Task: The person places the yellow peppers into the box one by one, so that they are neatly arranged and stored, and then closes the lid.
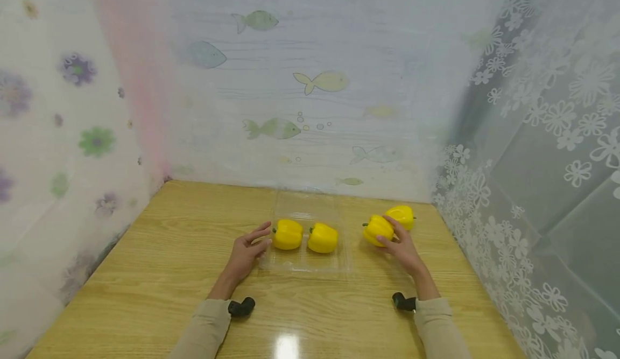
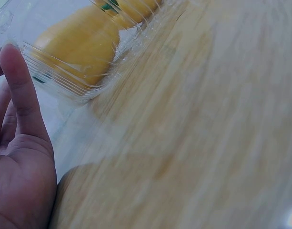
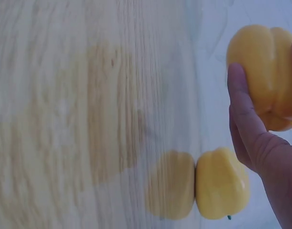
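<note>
My right hand [image 1: 401, 248] grips a yellow bell pepper [image 1: 376, 231], thumb on one side and fingers on the other. In the right wrist view this pepper [image 3: 260, 71] appears raised above the table. Another yellow bell pepper [image 1: 406, 216] lies on the table just behind it. Two more yellow peppers, a left one [image 1: 288, 235] and a right one [image 1: 323, 239], sit side by side in a clear plastic clamshell box [image 1: 305, 267] with its lid folded back. My left hand [image 1: 246, 254] is at the box's left edge, its thumb straight against the ribbed wall [image 2: 65, 78].
The wood-grain table [image 1: 169, 273] is glossy and mirrors the peppers. Behind it hangs a curtain [image 1: 315, 106] printed with fish; flowered curtains close off the left and right sides. Black wrist cameras stick out from both sleeves.
</note>
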Demonstrator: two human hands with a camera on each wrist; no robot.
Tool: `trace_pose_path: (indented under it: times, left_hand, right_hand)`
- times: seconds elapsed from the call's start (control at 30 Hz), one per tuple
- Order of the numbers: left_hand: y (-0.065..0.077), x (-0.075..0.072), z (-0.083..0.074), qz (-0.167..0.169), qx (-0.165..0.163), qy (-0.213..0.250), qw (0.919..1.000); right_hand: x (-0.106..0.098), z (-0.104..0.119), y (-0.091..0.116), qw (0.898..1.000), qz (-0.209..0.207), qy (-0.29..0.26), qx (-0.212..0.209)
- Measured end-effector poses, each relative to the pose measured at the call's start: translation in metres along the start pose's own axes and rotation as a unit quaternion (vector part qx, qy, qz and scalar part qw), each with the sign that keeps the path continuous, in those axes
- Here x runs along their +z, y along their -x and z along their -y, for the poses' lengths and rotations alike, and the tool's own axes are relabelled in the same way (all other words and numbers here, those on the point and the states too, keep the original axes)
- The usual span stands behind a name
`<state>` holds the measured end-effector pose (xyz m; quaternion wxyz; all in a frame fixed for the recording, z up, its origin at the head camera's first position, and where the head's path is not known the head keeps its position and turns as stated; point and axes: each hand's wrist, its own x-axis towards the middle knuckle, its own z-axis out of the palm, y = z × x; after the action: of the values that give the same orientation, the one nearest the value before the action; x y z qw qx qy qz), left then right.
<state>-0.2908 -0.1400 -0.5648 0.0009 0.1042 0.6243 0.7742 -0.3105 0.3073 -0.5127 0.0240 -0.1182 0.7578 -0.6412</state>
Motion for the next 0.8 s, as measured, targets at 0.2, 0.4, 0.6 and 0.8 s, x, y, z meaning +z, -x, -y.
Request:
trace_pose_path:
  times: [0.2,0.4,0.6,0.8]
  left_hand:
    - [-0.001,-0.001,0.001,-0.002,0.004,0.000,1.0000]
    - [-0.001,0.000,0.001,0.000,0.006,0.006,1.0000]
    - [-0.001,0.000,0.001,0.000,0.003,0.010,0.9999]
    - [0.001,0.000,0.000,0.002,0.003,0.013,0.9999]
  right_hand:
    - [0.005,0.002,0.000,1.000,0.012,-0.004,-0.012]
    - [0.008,0.004,-0.001,0.999,0.018,0.002,-0.027]
    - [0.013,0.011,0.000,0.999,0.026,0.002,-0.046]
    - [0.019,0.021,0.000,0.997,0.040,-0.008,-0.064]
